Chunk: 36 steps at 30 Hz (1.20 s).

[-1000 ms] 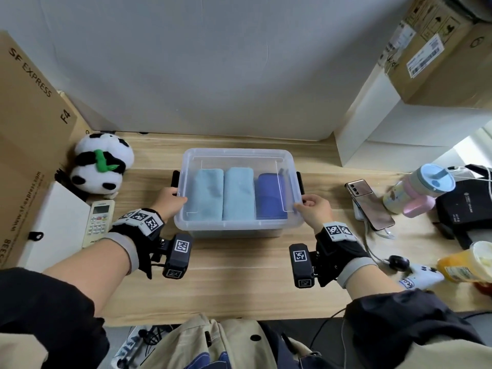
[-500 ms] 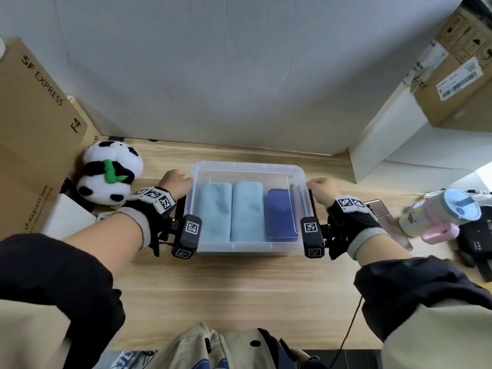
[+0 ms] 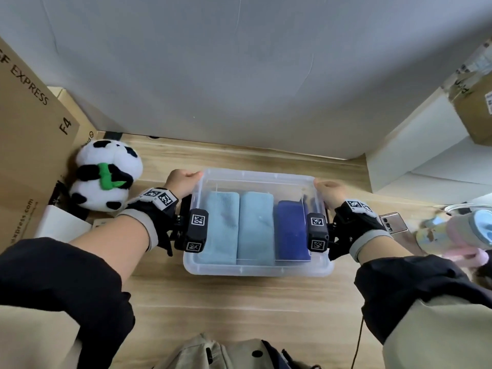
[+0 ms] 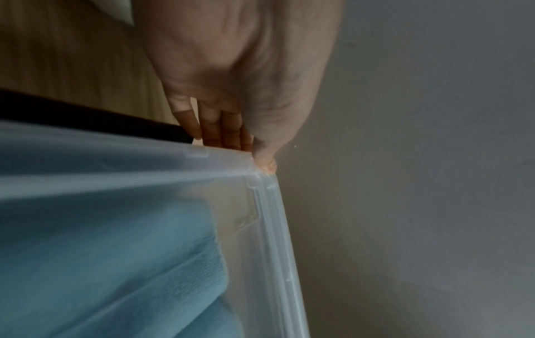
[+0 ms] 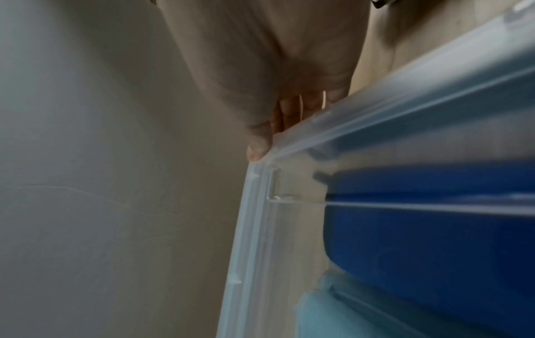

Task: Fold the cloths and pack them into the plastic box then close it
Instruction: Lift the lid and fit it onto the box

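A clear plastic box [image 3: 255, 272] stands on the wooden desk with its lid on. Inside lie two folded light blue cloths [image 3: 221, 225] [image 3: 257, 227] and a dark blue cloth [image 3: 291, 230]. My left hand [image 3: 183, 179] grips the far left corner. In the left wrist view the left hand [image 4: 231, 91] has its thumb on the box [image 4: 260, 228] corner and its fingers curled under the rim, beside a light blue cloth [image 4: 115, 263]. My right hand [image 3: 328, 191] grips the far right corner. The right hand [image 5: 275, 57] pinches the box [image 5: 249, 228] rim above the dark blue cloth [image 5: 420, 240].
A panda plush [image 3: 106, 177] and a cardboard carton [image 3: 26, 129] stand at the left. At the right lie a phone [image 3: 392, 222] and a pink and blue bottle [image 3: 458, 233]. The grey wall rises just behind the box.
Both hands have slid along the box's short sides from the near corners to the far corners. The head camera has come closer to the box.
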Each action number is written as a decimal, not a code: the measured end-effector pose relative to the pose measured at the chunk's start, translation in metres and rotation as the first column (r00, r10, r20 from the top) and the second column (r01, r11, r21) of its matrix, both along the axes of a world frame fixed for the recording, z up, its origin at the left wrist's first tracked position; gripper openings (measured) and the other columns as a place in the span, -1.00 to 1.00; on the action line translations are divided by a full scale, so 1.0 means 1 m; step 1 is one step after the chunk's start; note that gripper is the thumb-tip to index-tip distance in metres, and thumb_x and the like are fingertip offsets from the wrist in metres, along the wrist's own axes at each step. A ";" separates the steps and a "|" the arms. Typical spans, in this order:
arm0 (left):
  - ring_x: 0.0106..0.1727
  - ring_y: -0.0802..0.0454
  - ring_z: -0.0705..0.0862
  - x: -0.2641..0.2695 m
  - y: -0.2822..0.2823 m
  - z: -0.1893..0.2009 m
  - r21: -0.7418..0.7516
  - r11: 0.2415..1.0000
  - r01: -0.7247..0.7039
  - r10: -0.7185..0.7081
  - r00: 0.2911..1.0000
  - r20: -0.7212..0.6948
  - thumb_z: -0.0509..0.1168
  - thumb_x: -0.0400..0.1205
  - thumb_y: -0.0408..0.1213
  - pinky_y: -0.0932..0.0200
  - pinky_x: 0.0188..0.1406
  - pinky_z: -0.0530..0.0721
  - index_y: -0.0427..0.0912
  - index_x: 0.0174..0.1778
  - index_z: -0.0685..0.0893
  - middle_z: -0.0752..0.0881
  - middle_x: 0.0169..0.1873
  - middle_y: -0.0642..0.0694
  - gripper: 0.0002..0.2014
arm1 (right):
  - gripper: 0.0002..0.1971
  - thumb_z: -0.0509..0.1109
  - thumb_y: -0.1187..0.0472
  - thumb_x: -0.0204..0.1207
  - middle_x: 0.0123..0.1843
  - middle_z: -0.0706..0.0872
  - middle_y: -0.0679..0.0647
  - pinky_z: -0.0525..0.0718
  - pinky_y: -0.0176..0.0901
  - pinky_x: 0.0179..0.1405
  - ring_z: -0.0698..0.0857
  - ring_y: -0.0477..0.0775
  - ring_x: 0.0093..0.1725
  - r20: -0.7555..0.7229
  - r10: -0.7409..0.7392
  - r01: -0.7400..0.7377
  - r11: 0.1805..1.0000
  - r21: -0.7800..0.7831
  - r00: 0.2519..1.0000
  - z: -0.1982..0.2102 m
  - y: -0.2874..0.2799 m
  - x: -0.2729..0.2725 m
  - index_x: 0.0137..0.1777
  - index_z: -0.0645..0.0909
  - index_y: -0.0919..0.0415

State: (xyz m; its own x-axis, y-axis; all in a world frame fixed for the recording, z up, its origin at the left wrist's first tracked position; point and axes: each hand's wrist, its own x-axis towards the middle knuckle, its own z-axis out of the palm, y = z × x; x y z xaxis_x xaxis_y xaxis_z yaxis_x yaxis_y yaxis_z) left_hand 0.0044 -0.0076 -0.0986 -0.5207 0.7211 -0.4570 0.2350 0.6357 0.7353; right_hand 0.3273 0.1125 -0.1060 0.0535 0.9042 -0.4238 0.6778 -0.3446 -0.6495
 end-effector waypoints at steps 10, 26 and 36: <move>0.14 -0.10 0.61 0.004 -0.018 0.004 0.026 1.000 -0.001 0.000 1.000 0.022 0.35 0.58 -0.08 0.14 0.19 0.51 -0.30 0.06 0.68 0.69 0.02 -0.18 -0.67 | -0.69 0.24 0.06 0.64 0.03 0.69 0.18 0.53 -0.13 -0.02 0.65 0.23 0.12 0.075 0.020 -0.023 0.999 0.049 0.997 0.014 -0.021 -0.001 0.15 0.66 0.29; -0.06 -0.11 0.65 0.023 -0.102 -0.003 -0.147 0.981 -0.129 0.176 0.909 0.379 0.49 0.45 -0.08 0.08 -0.21 0.62 -0.38 0.18 0.59 0.65 0.08 -0.25 -0.48 | -0.45 0.54 -0.34 0.10 -0.24 0.60 0.04 0.59 -0.13 -0.12 0.60 0.07 -0.23 -0.166 -0.219 0.180 0.959 -0.219 0.961 -0.002 -0.099 0.047 -0.19 0.55 0.10; -0.05 -0.27 0.63 0.053 -0.096 0.004 -0.105 0.994 0.036 -0.042 0.998 -0.056 0.15 0.70 -0.20 -0.01 -0.05 0.55 -0.48 0.02 0.56 0.61 -0.25 -0.28 -0.67 | -0.27 0.49 -0.24 0.30 0.01 0.70 0.15 0.67 0.23 0.20 0.69 0.20 0.04 -0.203 -0.203 0.151 0.957 -0.246 0.958 0.004 -0.114 0.049 0.27 0.56 0.34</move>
State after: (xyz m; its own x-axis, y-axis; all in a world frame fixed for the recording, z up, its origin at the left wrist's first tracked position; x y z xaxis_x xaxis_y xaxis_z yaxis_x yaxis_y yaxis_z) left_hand 0.0569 -0.1032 -0.0944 -0.5205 0.6917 -0.5006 0.3016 0.6974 0.6501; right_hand 0.3759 -0.0012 -0.1023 0.0842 0.7679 -0.6350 0.4381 -0.6009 -0.6686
